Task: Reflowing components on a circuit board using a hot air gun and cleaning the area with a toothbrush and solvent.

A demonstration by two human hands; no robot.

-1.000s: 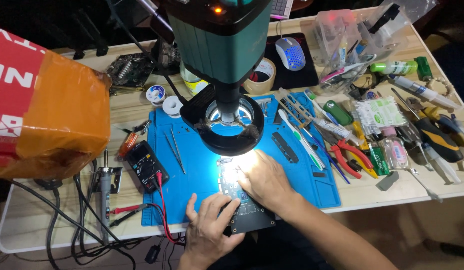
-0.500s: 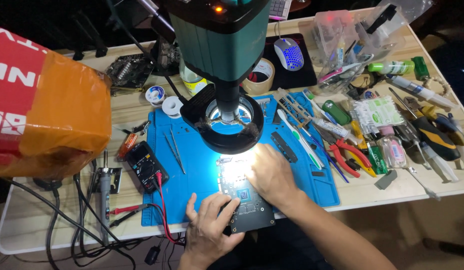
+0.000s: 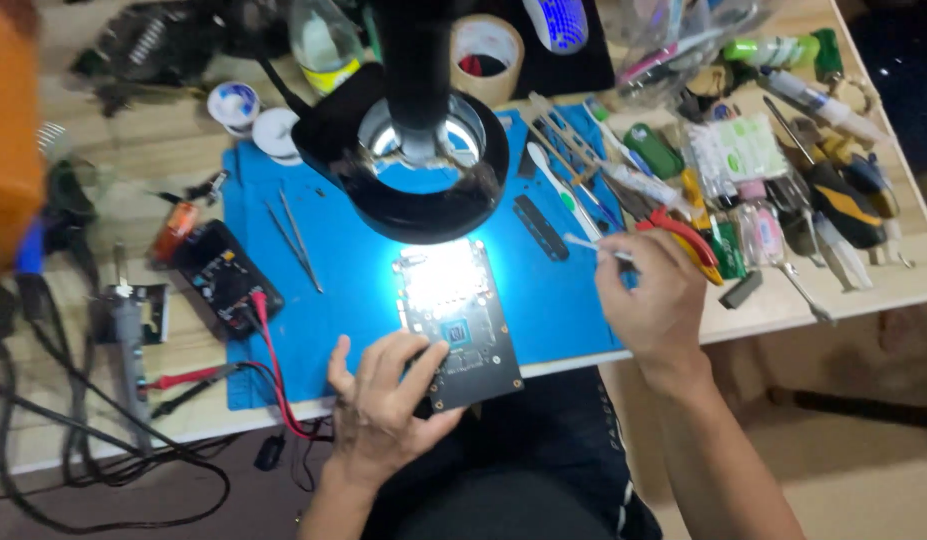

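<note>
On the blue mat (image 3: 283,200), under the lit microscope ring (image 3: 423,170), I see the circuit board (image 3: 453,320) lying flat with its near end over the table edge, and my left hand (image 3: 388,400) rests on its near-left corner, fingers spread and loosely curled on it. My right hand (image 3: 648,300), which covered the board's right side half a second ago, has lifted off to the right and now pinches a thin white stick (image 3: 593,245), so I judge the chip is now exposed for dabbing.
</note>
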